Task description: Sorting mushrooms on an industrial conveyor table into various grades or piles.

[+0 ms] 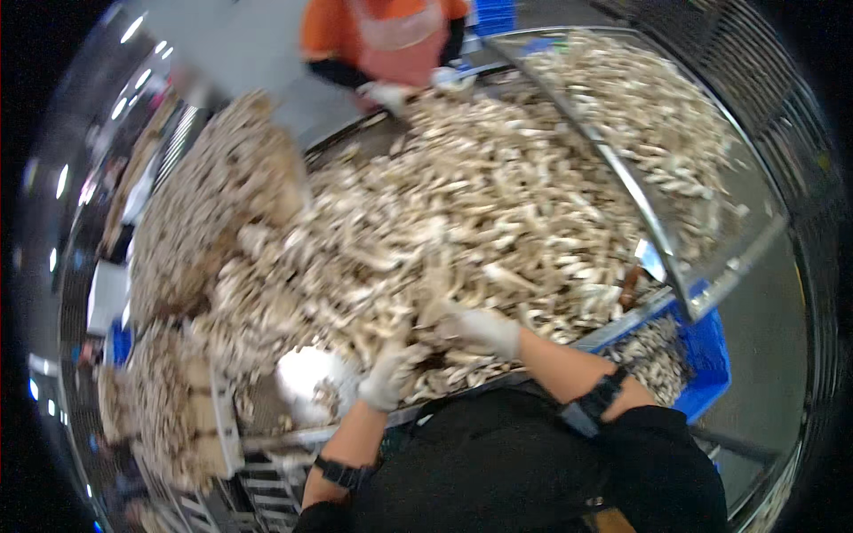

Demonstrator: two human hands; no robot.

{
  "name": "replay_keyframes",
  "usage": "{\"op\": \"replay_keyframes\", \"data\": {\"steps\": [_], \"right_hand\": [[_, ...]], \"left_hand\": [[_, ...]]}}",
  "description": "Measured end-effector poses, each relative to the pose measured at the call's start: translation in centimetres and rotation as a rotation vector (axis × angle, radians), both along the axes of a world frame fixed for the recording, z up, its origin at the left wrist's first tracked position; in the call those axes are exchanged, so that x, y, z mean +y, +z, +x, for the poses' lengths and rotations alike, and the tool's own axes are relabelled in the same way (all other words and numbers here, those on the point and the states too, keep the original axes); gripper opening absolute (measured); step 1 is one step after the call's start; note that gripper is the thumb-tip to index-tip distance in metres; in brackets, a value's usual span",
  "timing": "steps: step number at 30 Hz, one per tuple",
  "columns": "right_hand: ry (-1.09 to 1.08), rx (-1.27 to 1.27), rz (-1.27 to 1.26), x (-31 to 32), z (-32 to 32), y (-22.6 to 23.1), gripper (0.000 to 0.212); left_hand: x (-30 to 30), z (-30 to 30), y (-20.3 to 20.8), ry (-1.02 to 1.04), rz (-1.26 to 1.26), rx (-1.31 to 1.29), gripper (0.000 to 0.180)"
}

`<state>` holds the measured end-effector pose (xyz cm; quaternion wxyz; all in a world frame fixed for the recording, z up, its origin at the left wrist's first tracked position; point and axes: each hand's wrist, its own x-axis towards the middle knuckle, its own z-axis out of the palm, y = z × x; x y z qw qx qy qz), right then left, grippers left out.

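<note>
Touching mushrooms [480, 204], left hand [388, 377] beside bare metal [304, 373], right hand [486, 330] inside rim [604, 334]

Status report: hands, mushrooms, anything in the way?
Left hand, right hand at near side of mushrooms, grips unclear. Mushrooms heaped loosely. Metal bar off right, clear of both hands.

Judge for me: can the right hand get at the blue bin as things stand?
Probably yes: between the right hand and the open-topped blue bin to its right, only loose mushrooms and the metal table edge seem to lie.
</note>
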<state>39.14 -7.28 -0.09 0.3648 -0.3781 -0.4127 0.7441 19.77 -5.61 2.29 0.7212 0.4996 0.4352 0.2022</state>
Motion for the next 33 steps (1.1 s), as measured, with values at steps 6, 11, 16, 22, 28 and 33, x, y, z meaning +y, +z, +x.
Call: {"op": "replay_keyframes", "data": {"steps": [6,11,16,22,28,33], "right_hand": [[-0.321,0.445,-0.351,-1.9,0.8,-2.2,0.021],[0.018,-0.583,0.328,-0.7,-2.0,-1.9,0.025],[-0.245,-0.022,-0.027,0.5,-1.0,-5.1,0.03],[-0.105,-0.449,0.159,0.7,-1.3,-2.0,0.021],[-0.55,-0.178,-0.082,-0.7,2.2,-2.3,0.055],[0.104,-1.008,0.249,-1.0,6.5,-2.3,0.098]], "left_hand": [[-0.3,-1.7,-2.6,0.254,-0.316,-0.383,0.037],[-0.2,-1.3,-3.4,0.152,-0.27,-0.201,0.048],[2.4,-3.3,-3.9,0.468,-0.389,-0.314,0.047],[7.0,-0.4,-6.5,0.026,0.244,0.15,0.065],[10.7,6.4,-4.8,-0.399,0.508,0.752,0.081],[10.7,5.1,-6.0,0.026,-0.035,-0.054,0.07]]}}
